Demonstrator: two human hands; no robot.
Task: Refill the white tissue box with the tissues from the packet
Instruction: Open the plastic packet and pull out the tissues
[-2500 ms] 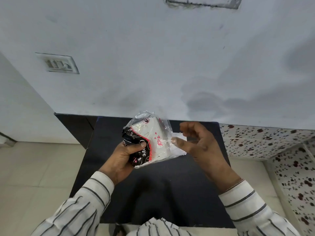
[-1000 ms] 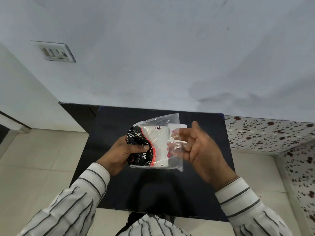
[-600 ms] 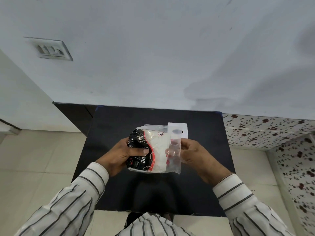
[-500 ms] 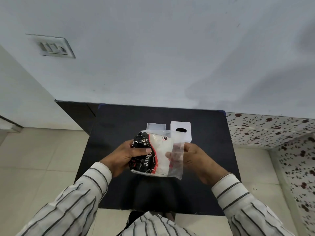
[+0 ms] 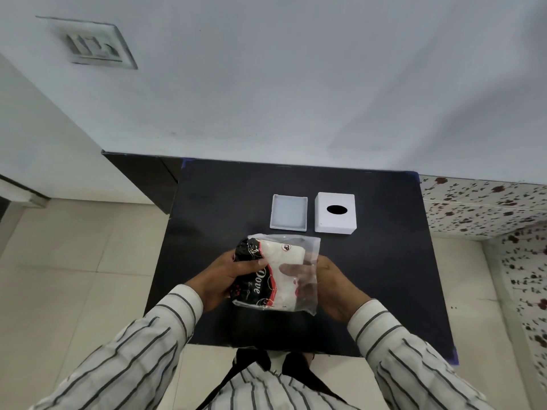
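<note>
Left hand: left hand (image 5: pixel 225 275) low over the near middle of the worktop (image 5: pixel 384 261), palm turned inward, thumb across the front of the packet (image 5: pixel 276 275); grip clenched on the packet's black printed end.
Right hand: right hand (image 5: pixel 331 284) at the packet's clear plastic end, fingers (image 5: pixel 291 269) seen through the film, curled behind and under it; grip grasping the packet's right side.
Sleeves: both forearms in white shirt with dark stripes, coming in from the bottom edge, elbows spread.
Packet: held above the worktop between both hands, not resting on it; white tissue stack visible inside, black-and-red print on the left part, loose clear film on the right.
Tissue box: white tissue box (image 5: pixel 335 213) on the worktop, beyond the hands and slightly right, oval slot facing up; apart from the packet.
Tray: open white tray (image 5: pixel 289 212) just beside the box on its left, nothing visible inside.
Count: hands 2; packet 1; box 1; tray 1.
Surroundings: pale wall with a switch plate (image 5: pixel 94 44) upper left; tiled floor at both sides.
Change vs earlier: 2.5 s ago the packet was raised higher and covered the box and tray; it now sits lower and nearer the body, both fully in view. The right hand, then pinching the film edge, now wraps the right side.
</note>
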